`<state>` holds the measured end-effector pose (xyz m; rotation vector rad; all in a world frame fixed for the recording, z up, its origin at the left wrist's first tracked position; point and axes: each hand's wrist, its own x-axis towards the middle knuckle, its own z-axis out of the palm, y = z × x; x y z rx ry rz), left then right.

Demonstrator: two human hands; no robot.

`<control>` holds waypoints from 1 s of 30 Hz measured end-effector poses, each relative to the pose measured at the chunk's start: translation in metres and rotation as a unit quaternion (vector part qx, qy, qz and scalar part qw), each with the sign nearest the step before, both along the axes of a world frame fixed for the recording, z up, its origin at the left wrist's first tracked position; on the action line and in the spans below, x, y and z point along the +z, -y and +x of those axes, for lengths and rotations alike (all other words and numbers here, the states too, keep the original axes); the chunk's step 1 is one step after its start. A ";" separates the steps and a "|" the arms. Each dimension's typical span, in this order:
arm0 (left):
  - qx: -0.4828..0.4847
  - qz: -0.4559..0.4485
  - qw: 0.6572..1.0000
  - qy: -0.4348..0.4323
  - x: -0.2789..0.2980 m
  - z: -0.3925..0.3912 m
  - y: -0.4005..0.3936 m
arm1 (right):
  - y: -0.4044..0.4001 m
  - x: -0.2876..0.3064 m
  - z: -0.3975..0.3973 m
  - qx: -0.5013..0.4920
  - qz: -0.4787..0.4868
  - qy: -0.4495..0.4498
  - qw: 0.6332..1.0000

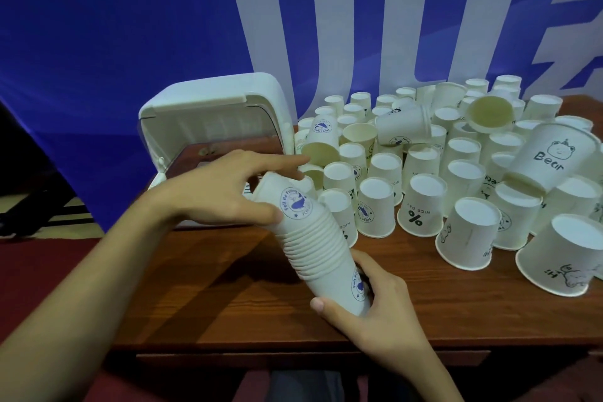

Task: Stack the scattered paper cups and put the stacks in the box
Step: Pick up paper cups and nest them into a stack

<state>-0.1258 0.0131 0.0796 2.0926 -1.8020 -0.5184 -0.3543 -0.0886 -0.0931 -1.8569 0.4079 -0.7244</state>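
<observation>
A long stack of white paper cups [310,241] with a blue whale logo slants above the table's front, upper end toward the box. My left hand [225,189] grips its upper end, thumb under it and fingers over the top cup. My right hand [365,300] holds the lower end, fingers curled round the last cup. The white plastic box [182,127] stands at the back left with its lid raised; its inside looks dark. Many loose white cups [421,209] stand upside down or lie on their sides across the right half of the table.
The wooden table [228,297] has its front edge just below my right hand. A large tilted cup marked "Bear" [554,153] leans on others at the right. A blue and white banner [293,26] hangs behind the table.
</observation>
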 end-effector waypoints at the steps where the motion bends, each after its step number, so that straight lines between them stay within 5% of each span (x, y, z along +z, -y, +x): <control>1: -0.008 0.003 1.000 0.006 -0.003 -0.003 0.003 | 0.000 0.000 0.000 0.000 -0.001 0.000 1.000; 6: -0.078 0.048 0.994 0.058 -0.012 -0.029 0.025 | 0.001 -0.005 0.001 -0.004 0.015 0.009 1.000; 11: -0.075 -0.070 0.992 -0.076 -0.036 -0.057 0.043 | 0.003 -0.005 -0.001 -0.042 0.076 0.059 0.994; 15: -0.030 -0.164 0.981 -0.102 -0.057 -0.071 0.052 | 0.010 -0.006 -0.004 -0.071 0.063 0.052 0.994; 20: 0.128 -0.422 0.845 -0.302 -0.098 -0.100 0.048 | 0.024 -0.007 -0.009 -0.148 -0.086 -0.026 0.985; 30: 0.150 -0.328 0.900 -0.245 -0.157 -0.111 0.051 | 0.032 -0.012 -0.028 -0.149 -0.114 -0.078 0.979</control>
